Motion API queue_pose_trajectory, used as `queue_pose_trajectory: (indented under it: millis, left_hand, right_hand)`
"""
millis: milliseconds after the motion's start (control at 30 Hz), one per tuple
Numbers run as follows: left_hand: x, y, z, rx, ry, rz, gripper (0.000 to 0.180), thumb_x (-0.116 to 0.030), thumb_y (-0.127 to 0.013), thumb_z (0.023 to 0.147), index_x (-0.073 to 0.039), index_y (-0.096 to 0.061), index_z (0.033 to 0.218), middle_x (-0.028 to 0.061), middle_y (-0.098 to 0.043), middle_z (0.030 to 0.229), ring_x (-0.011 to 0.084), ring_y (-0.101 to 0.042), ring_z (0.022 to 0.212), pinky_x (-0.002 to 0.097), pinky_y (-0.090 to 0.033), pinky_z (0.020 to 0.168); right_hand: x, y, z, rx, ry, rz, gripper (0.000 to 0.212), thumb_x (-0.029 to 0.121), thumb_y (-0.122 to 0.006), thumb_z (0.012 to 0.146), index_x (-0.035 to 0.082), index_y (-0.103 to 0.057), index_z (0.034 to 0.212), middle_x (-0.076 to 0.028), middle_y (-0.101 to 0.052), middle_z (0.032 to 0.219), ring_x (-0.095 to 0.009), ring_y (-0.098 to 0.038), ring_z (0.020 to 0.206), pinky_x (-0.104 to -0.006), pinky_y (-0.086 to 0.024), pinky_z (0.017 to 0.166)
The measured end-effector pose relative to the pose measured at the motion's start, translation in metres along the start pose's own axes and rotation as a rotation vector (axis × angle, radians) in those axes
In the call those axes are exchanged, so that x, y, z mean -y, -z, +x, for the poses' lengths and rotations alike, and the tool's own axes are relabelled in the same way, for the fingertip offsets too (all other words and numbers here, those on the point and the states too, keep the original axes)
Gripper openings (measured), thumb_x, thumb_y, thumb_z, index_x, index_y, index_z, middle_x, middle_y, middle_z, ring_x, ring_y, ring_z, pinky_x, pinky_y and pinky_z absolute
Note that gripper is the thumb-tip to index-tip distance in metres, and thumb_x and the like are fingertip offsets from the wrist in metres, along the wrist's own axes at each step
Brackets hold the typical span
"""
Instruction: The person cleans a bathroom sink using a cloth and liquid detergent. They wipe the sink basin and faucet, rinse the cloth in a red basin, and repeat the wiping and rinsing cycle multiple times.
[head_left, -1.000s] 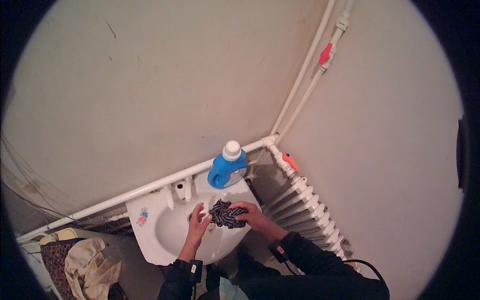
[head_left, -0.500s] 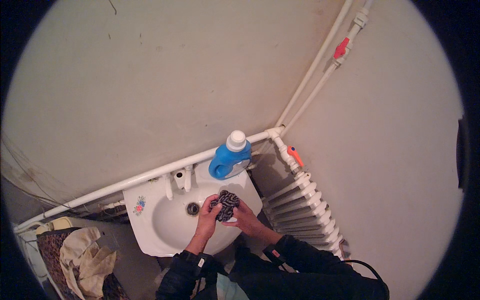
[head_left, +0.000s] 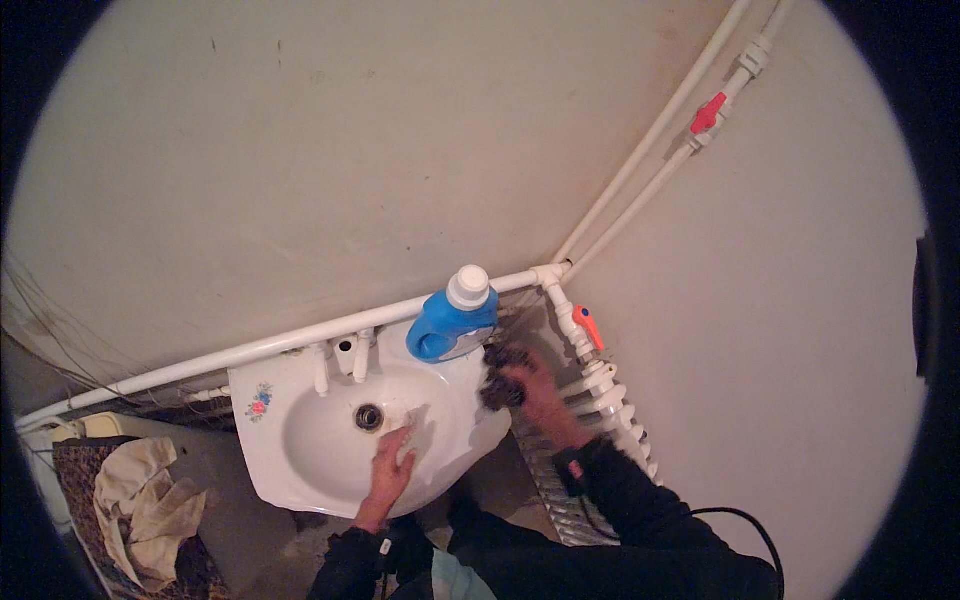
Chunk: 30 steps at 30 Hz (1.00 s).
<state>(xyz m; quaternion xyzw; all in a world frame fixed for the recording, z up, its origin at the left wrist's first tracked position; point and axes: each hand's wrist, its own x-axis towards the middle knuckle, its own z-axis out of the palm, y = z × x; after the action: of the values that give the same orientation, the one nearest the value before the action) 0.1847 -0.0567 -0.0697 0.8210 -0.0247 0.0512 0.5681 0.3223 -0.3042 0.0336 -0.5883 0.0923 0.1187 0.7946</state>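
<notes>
My right hand [head_left: 537,392], somewhat blurred, is closed on a dark patterned bunch of cloth [head_left: 503,388] at the right rim of the sink, beside the radiator. Whether the bunch rests on the rim or hangs beside it, I cannot tell. Over the right half of the white sink [head_left: 310,450] is my left hand [head_left: 391,468], holding nothing, thumb and fingers apart. The drain hole [head_left: 369,417] lies just beyond its fingers. A blue detergent bottle [head_left: 452,322] with a white cap stands on the sink's back right corner.
Behind the basin are white taps [head_left: 362,355]. A white radiator [head_left: 625,425] with an orange valve handle [head_left: 588,327] fills the right side. Pipes [head_left: 270,348] run along the wall. Beige cloth [head_left: 150,510] lies over a patterned surface at lower left.
The cloth was between both hands above the basin. My right hand has carried it right to the sink's edge. My left hand has let go and moved slightly left and nearer.
</notes>
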Motion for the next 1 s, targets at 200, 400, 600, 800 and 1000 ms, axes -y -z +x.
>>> queue_pose_trajectory:
  millis: [200,400,600,800,1000]
  left_hand:
    - [0.059,0.023,-0.059,-0.062,-0.033,0.535,0.042,0.001,-0.056,0.067,-0.001,-0.052,0.109,0.0185,-0.052,0.106,0.0373,-0.047,0.103,0.0474,-0.038,0.090]
    - [0.069,0.011,-0.089,-0.049,0.077,0.640,0.038,0.000,-0.056,0.065,-0.002,-0.054,0.103,0.0157,-0.053,0.101,0.0355,-0.049,0.100,0.0450,-0.042,0.085]
    - [0.065,0.011,-0.085,-0.071,0.068,0.668,0.037,-0.005,-0.057,0.065,-0.002,-0.055,0.101,0.0157,-0.055,0.096,0.0358,-0.051,0.096,0.0447,-0.044,0.083]
    - [0.064,0.011,-0.086,-0.031,0.133,0.665,0.037,-0.004,-0.057,0.063,-0.001,-0.056,0.101,0.0157,-0.055,0.092,0.0350,-0.051,0.094,0.0443,-0.044,0.081]
    - [0.064,0.010,-0.086,-0.011,0.132,0.696,0.035,-0.008,-0.058,0.064,0.000,-0.057,0.098,0.0154,-0.055,0.089,0.0342,-0.052,0.089,0.0448,-0.044,0.076]
  right_hand:
    - [0.083,0.071,0.115,-0.200,0.522,-0.732,0.042,0.004,-0.065,0.070,0.006,-0.055,0.111,-0.009,-0.061,0.098,-0.020,-0.060,0.087,-0.0331,-0.049,0.076]
    - [0.047,0.096,0.180,-0.475,0.446,-1.825,0.055,0.009,-0.070,0.065,0.014,-0.050,0.116,-0.014,-0.050,0.110,-0.035,-0.048,0.105,-0.0462,-0.045,0.084]
    - [0.024,0.116,0.174,-0.338,0.538,-2.027,0.031,0.015,-0.050,0.083,0.014,-0.051,0.114,-0.013,-0.048,0.108,-0.034,-0.046,0.105,-0.0499,-0.044,0.077]
    - [0.036,0.106,0.197,-0.397,0.584,-1.943,0.036,0.004,-0.056,0.074,0.006,-0.052,0.109,-0.016,-0.050,0.104,-0.035,-0.049,0.099,-0.0466,-0.045,0.078]
    - [0.044,0.102,0.186,-0.440,0.525,-1.728,0.033,0.007,-0.056,0.077,0.006,-0.051,0.109,-0.017,-0.050,0.106,-0.038,-0.052,0.097,-0.0475,-0.048,0.078]
